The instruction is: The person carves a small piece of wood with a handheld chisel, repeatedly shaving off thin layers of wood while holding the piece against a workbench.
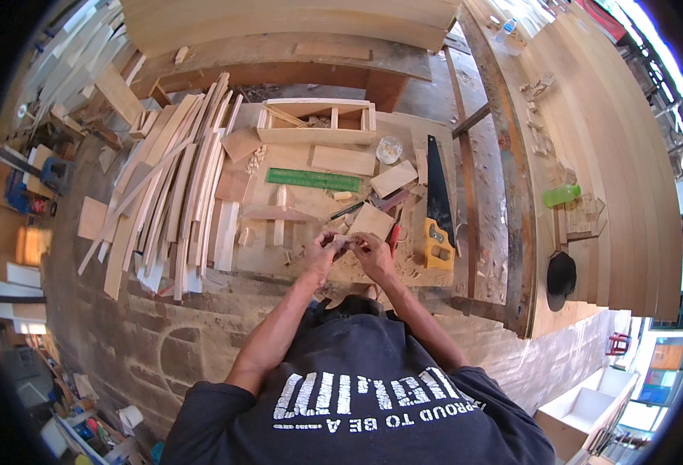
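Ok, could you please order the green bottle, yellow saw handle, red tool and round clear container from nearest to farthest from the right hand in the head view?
1. Red tool: just right of the right hand.
2. Yellow saw handle: farther right.
3. Round clear container: farther ahead.
4. Green bottle: far right.

A wooden board (411,128) carries a yellow-handled handsaw (439,203), a green ruler (313,180) and a clear cup (388,150). A compartmented wooden box (318,136) sits near its far edge.
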A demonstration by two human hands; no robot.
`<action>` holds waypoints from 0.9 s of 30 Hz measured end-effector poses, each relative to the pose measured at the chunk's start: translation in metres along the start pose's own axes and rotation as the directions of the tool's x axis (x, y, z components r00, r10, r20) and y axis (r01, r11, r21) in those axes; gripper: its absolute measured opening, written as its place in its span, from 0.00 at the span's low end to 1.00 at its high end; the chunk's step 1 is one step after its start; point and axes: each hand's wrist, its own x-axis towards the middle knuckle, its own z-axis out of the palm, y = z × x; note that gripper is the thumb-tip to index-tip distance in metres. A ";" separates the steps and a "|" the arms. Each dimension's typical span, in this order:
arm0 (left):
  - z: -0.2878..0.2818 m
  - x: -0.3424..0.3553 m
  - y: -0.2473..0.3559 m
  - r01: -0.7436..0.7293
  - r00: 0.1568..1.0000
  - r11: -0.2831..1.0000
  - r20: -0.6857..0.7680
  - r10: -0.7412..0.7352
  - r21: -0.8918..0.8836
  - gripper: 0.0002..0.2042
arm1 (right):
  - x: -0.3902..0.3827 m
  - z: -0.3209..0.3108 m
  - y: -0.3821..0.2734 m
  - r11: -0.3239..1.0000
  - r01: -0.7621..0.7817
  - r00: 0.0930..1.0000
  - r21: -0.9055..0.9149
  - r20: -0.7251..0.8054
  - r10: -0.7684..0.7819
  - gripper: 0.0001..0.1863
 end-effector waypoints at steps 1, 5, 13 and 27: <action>0.002 0.001 -0.007 -0.020 1.000 1.000 -0.009 0.020 0.010 0.12 | 0.001 0.000 0.007 1.000 0.010 1.000 -0.018 0.012 -0.010 0.15; 0.007 0.004 -0.025 -0.159 0.979 0.966 -0.094 0.181 0.204 0.13 | 0.011 -0.002 0.021 0.999 -0.036 0.997 0.037 0.071 0.033 0.16; 0.035 -0.010 -0.031 -0.171 0.952 0.982 -0.270 0.144 -0.081 0.10 | 0.014 -0.019 0.020 0.999 0.016 0.987 0.048 0.158 -0.024 0.15; 0.004 -0.023 -0.011 -0.169 0.874 0.845 -0.320 0.366 0.507 0.09 | 0.041 -0.007 0.001 0.894 0.447 0.850 -0.025 0.322 -0.416 0.15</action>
